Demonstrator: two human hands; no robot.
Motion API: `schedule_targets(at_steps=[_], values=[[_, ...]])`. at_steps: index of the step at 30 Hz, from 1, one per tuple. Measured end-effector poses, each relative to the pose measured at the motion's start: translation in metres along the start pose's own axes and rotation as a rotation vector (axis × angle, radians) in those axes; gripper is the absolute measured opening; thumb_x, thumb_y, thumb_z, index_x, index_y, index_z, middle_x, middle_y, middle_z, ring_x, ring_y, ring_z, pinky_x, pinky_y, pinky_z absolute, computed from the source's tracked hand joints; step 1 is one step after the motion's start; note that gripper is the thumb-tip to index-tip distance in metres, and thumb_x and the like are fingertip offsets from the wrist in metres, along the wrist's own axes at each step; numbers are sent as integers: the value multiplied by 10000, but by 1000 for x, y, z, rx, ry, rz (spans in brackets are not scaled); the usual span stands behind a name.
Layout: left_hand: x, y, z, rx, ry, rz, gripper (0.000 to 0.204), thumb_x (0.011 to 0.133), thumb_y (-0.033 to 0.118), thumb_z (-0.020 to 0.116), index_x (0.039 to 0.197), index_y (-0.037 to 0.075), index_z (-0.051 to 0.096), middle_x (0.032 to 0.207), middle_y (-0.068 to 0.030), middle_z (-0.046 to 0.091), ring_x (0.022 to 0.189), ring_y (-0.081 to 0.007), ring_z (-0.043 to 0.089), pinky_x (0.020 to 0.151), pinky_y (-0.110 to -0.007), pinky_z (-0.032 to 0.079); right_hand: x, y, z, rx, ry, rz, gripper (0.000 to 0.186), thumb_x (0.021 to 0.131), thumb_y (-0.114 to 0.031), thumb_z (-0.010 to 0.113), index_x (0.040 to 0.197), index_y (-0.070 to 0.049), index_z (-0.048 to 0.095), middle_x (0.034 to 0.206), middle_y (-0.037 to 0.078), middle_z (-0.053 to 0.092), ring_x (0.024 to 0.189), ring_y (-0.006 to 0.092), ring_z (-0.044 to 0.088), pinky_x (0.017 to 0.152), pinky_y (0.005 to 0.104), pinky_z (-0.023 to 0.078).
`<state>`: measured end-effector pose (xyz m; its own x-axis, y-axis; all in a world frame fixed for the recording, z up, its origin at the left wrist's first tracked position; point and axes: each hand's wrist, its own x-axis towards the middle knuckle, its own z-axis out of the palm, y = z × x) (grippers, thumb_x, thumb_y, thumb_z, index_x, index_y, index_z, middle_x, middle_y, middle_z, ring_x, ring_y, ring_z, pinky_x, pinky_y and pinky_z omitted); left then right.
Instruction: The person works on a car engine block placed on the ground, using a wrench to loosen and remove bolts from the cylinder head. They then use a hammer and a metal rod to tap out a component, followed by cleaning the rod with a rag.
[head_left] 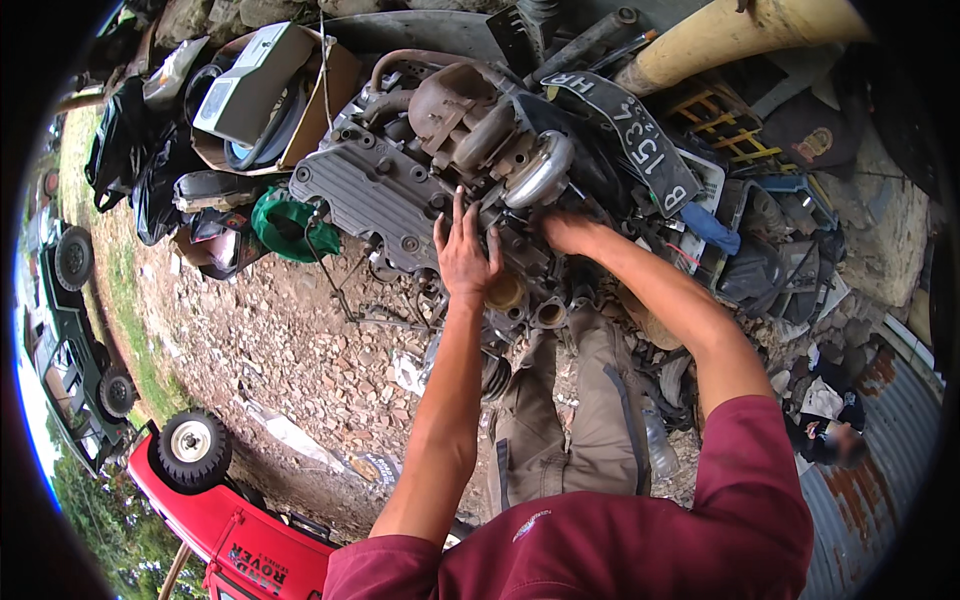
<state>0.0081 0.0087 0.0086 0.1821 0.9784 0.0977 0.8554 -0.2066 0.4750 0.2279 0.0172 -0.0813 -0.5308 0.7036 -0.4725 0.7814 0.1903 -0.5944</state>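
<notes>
At the near left we see a red vehicle body (200,510), and beyond it, at the far left, a dark green open-framed vehicle (62,345). The large grey and rust-brown metal engine (415,185) lies at the centre on the far side, directly under and around both our hands. A thick yellowish pole (745,40) slants at the far right. An open brown cardboard box (343,80) stands to the engine's left; a curved black plate with white markings (620,130) lies to its right. On the engine's left side is a ribbed grey metal cover (355,200); farther off sits a rounded rust-brown metal housing (450,105), with a round silvery metal housing (540,170) just to its right.

Our left hand (468,250) is spread over the engine between the cover and the silvery housing, fingers nearly straight and closed around nothing. Our right hand (568,232) reaches in just on the near side of the silvery housing; its fingers are hidden among the parts, so we cannot tell what they grip.
</notes>
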Motion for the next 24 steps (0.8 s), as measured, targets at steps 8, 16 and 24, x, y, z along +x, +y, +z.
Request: schedule_targets(at_steps=[8, 16, 24], values=[[-1, 1, 1, 0, 12, -9, 467, 886, 278, 573, 1304, 74, 529, 1532, -119, 398, 1266, -256, 529, 1135, -452, 290, -18, -16, 13, 331, 178, 52, 240, 959, -168, 504, 1107, -29, 633, 1039, 259, 654, 1004, 452, 608, 824, 502, 501], [0, 1, 2, 13, 14, -5, 467, 888, 283, 574, 1303, 73, 527, 1533, -116, 396, 1265, -258, 530, 1132, -451, 296, -17, -49, 16, 375, 232, 359, 358, 966, -283, 484, 1032, 27, 650, 971, 320, 645, 967, 484, 615, 819, 553, 509], [3, 5, 2, 3, 23, 33, 462, 890, 285, 566, 1293, 62, 532, 1530, -114, 401, 1264, -255, 531, 1135, -447, 285, 21, -12, 55, 280, -14, 508, 438, 955, -313, 447, 1059, 45, 677, 1071, 328, 642, 980, 451, 655, 897, 504, 519]])
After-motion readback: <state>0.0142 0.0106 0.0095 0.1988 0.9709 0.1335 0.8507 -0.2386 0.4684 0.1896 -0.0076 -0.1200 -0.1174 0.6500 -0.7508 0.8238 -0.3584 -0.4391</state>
